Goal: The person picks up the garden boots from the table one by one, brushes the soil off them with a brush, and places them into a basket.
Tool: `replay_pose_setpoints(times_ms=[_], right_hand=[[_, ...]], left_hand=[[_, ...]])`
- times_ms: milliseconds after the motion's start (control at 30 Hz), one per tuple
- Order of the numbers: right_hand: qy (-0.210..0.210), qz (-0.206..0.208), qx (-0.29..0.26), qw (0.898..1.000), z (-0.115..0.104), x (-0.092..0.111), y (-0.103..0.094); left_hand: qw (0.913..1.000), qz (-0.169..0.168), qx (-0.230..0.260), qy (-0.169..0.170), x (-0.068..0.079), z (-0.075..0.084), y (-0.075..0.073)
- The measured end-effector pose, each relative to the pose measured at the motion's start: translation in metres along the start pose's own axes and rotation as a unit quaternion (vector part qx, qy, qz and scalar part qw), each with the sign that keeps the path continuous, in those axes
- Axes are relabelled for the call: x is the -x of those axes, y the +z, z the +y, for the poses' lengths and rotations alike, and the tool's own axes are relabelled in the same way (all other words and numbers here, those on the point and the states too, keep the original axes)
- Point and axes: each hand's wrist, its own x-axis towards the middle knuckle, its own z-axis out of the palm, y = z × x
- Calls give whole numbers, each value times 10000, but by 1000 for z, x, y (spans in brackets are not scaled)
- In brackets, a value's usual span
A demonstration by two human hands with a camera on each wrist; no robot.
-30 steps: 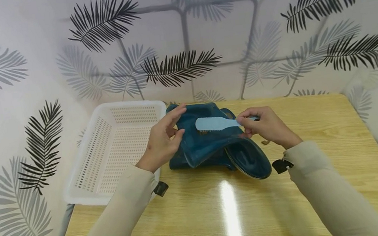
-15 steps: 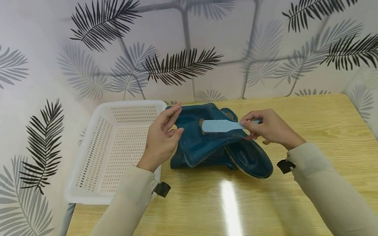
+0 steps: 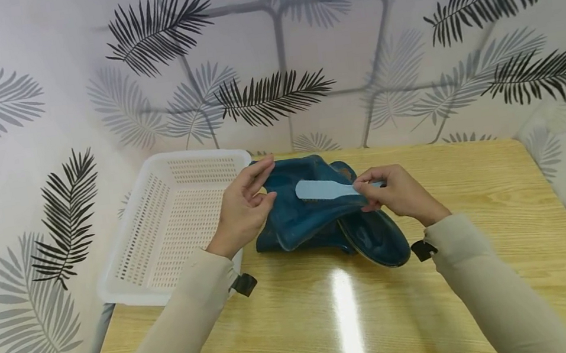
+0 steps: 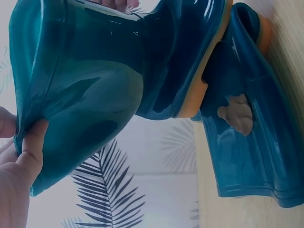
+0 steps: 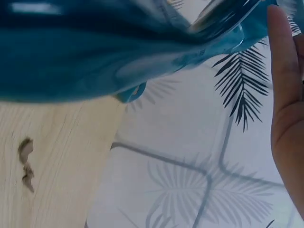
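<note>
My left hand [image 3: 244, 205] pinches the top edge of a teal rubber boot [image 3: 294, 222], its shaft lying sideways and raised off the table. In the left wrist view, thumb and fingers fold the rim of that boot [image 4: 85, 95]. By its handle, my right hand [image 3: 395, 191] grips a light blue brush [image 3: 322, 190], bristles down against the shaft. A second teal boot [image 4: 256, 142] lies on the table beneath, with a brown dirt patch [image 4: 237, 114] on it. In the right wrist view the brush is mostly out of sight; that hand [image 5: 287, 95] shows at the edge.
At the left stands a white perforated plastic basket [image 3: 111, 282], close to my left forearm. Brown crumbs [image 5: 27, 166] lie on the wooden table [image 3: 470, 295]. A leaf-patterned wall covering [image 3: 319, 40] rises behind the table's back edge.
The brush slid right along the boot shaft, then back left, with my right hand moving along with it. My left hand keeps its pinch on the boot rim, nearly still.
</note>
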Motion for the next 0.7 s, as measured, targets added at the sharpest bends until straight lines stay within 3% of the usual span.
replay_pose_setpoints(times_ms=[167,300,433,600,700], right_hand=[[191,364,664,9969,1,6,-8],[-191,723,329,9967,-2,10,-12],[-452,587,70,9972,-6,4,-6],[-176,361,324,9987,-5,-4,1],[14,458,678,9966,-3,-3,-1]], left_hand=[[9999,125,-54,-95,2,-4,-1],[9999,116,-61,-61,2,-8,-2],[9999,50,-23,87,2,-8,-1],[9997,-1,-60,237,2,-8,1],[9997,1,-114,205,2,-7,2]])
